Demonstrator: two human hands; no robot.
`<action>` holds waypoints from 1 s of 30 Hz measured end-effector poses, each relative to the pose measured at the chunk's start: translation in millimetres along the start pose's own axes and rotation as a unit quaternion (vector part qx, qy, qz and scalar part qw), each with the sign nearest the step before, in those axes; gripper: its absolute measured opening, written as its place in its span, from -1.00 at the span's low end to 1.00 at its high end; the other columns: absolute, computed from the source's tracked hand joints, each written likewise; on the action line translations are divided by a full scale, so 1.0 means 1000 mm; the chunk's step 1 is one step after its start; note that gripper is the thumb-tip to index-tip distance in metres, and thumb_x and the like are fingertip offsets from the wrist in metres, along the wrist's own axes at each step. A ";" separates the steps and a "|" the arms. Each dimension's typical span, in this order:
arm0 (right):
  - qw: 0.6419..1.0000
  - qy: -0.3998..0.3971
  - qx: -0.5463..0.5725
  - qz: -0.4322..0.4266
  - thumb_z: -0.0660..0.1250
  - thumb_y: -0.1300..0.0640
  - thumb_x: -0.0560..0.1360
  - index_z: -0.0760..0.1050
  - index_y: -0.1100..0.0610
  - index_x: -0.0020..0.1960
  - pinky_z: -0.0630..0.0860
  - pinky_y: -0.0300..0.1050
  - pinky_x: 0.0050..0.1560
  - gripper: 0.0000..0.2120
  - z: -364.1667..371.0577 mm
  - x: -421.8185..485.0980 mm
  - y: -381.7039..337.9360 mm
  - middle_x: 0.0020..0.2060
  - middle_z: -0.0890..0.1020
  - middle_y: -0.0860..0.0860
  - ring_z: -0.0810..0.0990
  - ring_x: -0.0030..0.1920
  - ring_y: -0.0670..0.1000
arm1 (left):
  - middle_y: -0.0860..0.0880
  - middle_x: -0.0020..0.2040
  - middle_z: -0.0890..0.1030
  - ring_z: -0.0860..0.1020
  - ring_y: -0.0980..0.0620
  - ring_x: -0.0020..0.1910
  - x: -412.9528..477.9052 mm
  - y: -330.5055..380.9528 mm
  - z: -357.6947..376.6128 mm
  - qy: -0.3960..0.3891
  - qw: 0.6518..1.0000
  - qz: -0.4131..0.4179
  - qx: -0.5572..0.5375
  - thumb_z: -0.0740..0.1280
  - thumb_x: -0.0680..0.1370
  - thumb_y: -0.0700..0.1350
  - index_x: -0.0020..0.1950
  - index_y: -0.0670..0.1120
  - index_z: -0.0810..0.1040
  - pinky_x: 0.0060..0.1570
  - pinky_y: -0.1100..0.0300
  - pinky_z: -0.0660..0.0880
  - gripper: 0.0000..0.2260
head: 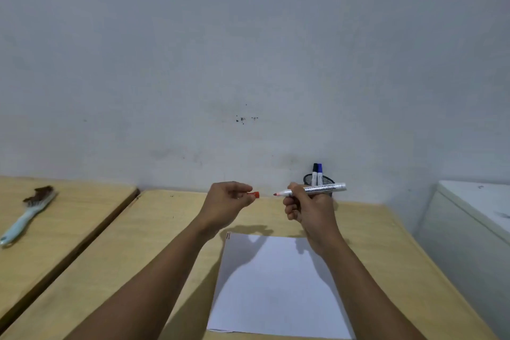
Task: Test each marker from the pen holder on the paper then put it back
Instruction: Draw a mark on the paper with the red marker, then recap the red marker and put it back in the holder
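Observation:
My right hand [309, 208] grips a white marker [325, 188] held level above the desk, its bare red tip pointing left. My left hand [229, 201] pinches the marker's red cap [255, 194], a short gap away from the tip. Behind my right hand stands a black mesh pen holder [328, 181] against the wall, with a black-capped marker [315, 174] and a blue-capped marker [320, 174] upright in it. A white sheet of paper [278, 284] lies flat on the desk below both hands, with a small mark at its top left corner.
The wooden desk [154, 243] meets a grey wall at the back. A second wooden desk [69, 215] adjoins on the left and carries a pale blue brush [27, 215] with dark bristles. A white cabinet [474, 229] stands at the right.

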State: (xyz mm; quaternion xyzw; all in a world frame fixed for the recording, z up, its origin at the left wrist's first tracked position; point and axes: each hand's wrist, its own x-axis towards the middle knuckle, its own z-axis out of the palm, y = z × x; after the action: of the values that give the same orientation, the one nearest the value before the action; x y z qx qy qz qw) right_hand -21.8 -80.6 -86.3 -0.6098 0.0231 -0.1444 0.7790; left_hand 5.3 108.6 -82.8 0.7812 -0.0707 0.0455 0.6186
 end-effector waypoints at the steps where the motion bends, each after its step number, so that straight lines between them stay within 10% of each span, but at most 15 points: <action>1: 1.000 0.003 0.005 -0.005 0.35 0.18 0.59 0.58 0.24 -0.21 0.43 -0.21 -0.49 -0.77 -0.002 -0.003 -0.007 -0.42 0.57 0.11 0.48 -0.50 -0.04 | -0.10 -0.03 0.74 0.67 0.11 -0.05 -0.006 0.014 0.006 -0.023 0.999 0.018 -0.029 0.51 0.47 -0.16 0.05 -0.12 0.70 -0.01 0.30 0.53 -0.83; 25: 0.983 -0.088 -0.066 -0.146 0.37 0.08 0.59 0.66 0.29 -0.12 0.40 -0.16 -0.41 -0.72 -0.060 -0.058 -0.132 -0.40 0.60 0.11 0.48 -0.43 0.01 | 0.01 -0.22 0.70 0.52 0.17 -0.28 -0.059 0.136 0.050 -0.162 0.964 0.203 0.059 0.42 0.55 -0.13 0.03 -0.11 0.73 -0.18 0.32 0.48 -0.87; 30: 0.987 -0.065 -0.046 -0.140 0.41 0.03 0.56 0.66 0.25 -0.17 0.39 -0.17 -0.41 -0.71 -0.055 -0.056 -0.131 -0.42 0.58 0.07 0.45 -0.45 -0.01 | 0.14 -0.26 0.67 0.54 0.28 -0.30 -0.063 0.147 0.055 -0.062 0.930 0.315 0.179 0.46 0.51 -0.08 0.00 -0.04 0.75 -0.29 0.44 0.38 -0.89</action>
State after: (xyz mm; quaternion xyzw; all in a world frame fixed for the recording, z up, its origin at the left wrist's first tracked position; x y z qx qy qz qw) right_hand -112.5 -146.8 17.1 -0.6506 -0.1065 -0.2104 0.7219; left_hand -81.8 25.8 35.4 0.8179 -0.3425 0.2012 0.4163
